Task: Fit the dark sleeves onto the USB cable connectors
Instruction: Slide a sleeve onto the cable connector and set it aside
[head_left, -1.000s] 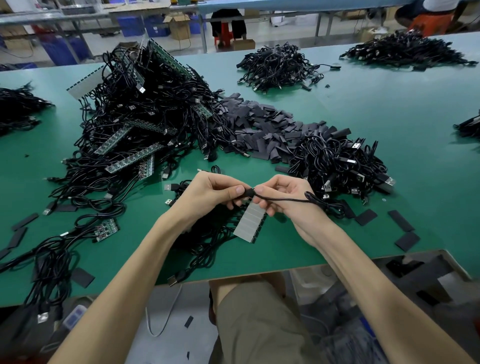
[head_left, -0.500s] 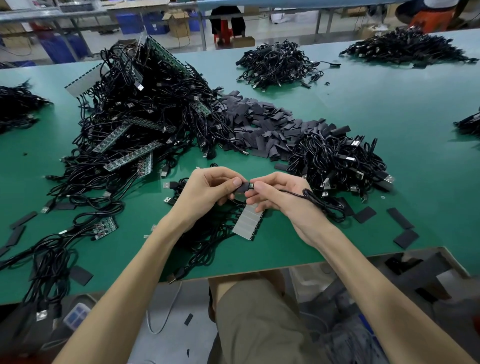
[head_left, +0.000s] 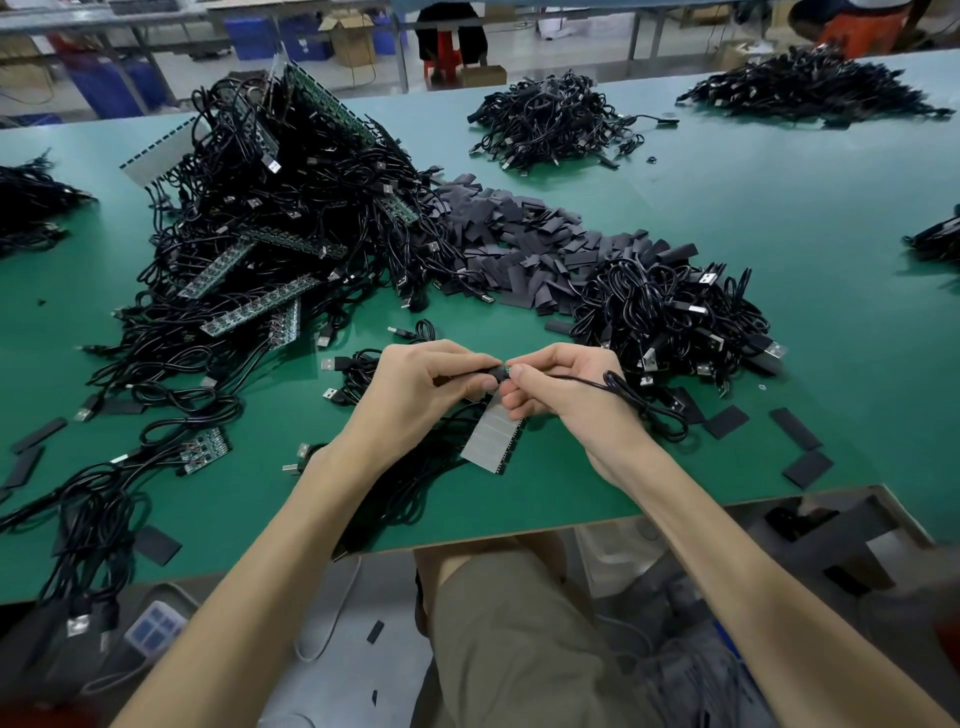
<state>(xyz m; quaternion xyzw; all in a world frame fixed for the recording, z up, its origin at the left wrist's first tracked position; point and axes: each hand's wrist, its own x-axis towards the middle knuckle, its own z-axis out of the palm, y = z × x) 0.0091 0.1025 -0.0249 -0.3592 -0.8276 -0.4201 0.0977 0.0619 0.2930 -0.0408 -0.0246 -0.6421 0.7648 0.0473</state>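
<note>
Head view: at frame centre, above the green surface (head_left: 779, 249), the left hand (head_left: 426, 387) pinches a dark sleeve (head_left: 497, 372) between thumb and forefinger. The right hand (head_left: 563, 397) pinches the cable (head_left: 615, 384) end that meets the sleeve; the cable trails right across that wrist. A heap of loose sleeves (head_left: 519, 244) lies in the upper middle, touching a cable pile (head_left: 670, 306).

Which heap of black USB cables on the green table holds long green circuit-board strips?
The tallest heap of black USB cables, left of the flat dark sleeves; the other heaps show only cables and plugs.
</note>
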